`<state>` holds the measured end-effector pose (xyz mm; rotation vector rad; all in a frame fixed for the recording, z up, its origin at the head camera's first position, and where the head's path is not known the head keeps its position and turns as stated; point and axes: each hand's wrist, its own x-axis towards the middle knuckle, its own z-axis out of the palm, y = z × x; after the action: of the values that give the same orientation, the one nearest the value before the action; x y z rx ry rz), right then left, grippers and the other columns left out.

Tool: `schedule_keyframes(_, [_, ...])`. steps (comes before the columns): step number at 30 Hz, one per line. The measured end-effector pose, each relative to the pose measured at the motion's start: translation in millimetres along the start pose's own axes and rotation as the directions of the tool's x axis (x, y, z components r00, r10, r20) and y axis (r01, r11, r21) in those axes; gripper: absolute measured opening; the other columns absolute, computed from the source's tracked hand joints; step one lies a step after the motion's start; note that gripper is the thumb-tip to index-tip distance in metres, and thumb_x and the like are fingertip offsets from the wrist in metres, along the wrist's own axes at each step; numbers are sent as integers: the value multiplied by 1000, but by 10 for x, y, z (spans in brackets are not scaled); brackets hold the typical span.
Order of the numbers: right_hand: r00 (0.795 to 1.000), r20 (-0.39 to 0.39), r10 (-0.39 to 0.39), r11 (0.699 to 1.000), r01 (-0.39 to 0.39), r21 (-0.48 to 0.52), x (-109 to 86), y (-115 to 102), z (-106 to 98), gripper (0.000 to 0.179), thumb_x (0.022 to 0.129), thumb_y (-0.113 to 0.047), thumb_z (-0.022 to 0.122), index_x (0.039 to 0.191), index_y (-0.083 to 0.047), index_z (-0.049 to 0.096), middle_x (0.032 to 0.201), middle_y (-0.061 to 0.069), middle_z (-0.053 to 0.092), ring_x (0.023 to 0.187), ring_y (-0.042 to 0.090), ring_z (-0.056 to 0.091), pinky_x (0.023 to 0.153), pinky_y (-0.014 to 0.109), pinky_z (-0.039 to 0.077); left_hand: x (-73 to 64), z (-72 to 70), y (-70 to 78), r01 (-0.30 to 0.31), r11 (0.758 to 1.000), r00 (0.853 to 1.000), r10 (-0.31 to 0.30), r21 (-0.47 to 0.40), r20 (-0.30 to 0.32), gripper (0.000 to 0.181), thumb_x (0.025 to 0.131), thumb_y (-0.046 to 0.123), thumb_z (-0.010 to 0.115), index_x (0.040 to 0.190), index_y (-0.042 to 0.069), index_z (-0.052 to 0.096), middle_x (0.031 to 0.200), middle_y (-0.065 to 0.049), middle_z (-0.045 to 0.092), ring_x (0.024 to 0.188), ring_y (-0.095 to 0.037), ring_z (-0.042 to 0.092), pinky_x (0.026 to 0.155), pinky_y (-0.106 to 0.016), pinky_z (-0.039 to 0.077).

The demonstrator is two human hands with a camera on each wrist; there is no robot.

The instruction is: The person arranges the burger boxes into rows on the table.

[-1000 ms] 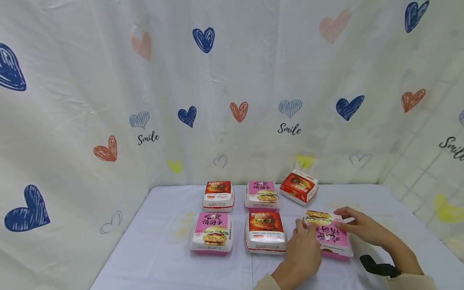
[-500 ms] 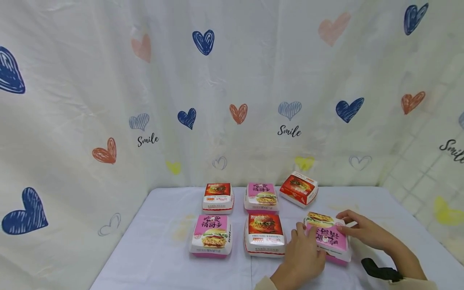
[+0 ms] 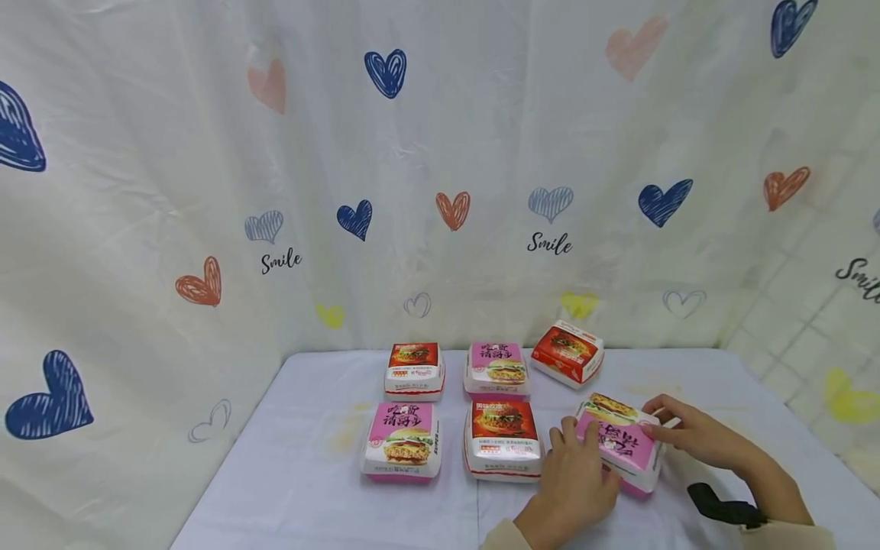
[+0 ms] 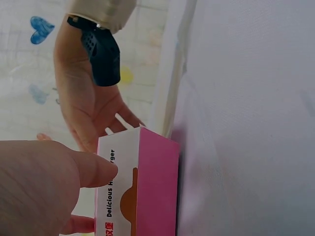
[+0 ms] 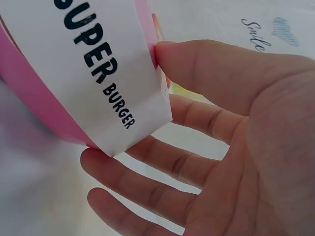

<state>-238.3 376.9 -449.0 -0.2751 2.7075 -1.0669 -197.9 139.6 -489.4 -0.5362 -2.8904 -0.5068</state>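
- At the right end of the near row there's a squarish pink-and-white burger carton of glossy card (image 3: 624, 452), either on the white tablecloth (image 3: 302, 489) or barely off it, hard to tell. Both hands on it, yeah?

- Yep. Left hand (image 3: 574, 481) grips the left side, thumb pressed on the white printed wall. Right hand (image 3: 697, 439) pinches the far right corner, thumb at the lid edge, little finger off the box.

- How would that thing handle?

- Looks like thin folded card, so probably light, stiff along the folds but easy to dent mid-panel. That shiny print might slide a bit. Contents are hidden, so weight's a guess. Safest hold is likely opposite side walls near the corners, no squeezing the lid.

- Anything different from half a second ago?

- Carton's turned a bit clockwise seen from above, and its near right corner has swung in leftward. Burger picture's still on the far side and the hands have barely shifted. The square red-and-white card burger box (image 3: 503, 439) just left of it hasn't budged.
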Motion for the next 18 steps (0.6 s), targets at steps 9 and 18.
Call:
schedule_keyframes(9, [1000, 16, -24, 999, 24, 29, -13, 12, 2, 31, 102, -21, 60, 123, 0, 53, 110, 15, 61, 92, 23, 60, 73, 38, 50, -19, 46, -9, -7, 999, 999, 9, 44, -35, 71, 89, 64, 64, 147, 26, 49, 139, -2, 46, 111, -17, 48, 83, -31, 48])
schedule_keyframes(18, [999, 20, -34, 998, 33, 46, -15, 28, -40, 23, 104, -15, 54, 119, 2, 55, 115, 18, 62, 95, 24, 59, 74, 39, 52, -22, 45, 17, 24, 1000, 1000, -24, 13, -1, 76, 89, 73, 57, 149, 28, 46, 146, -2, 43, 116, -19, 46, 89, -35, 52])
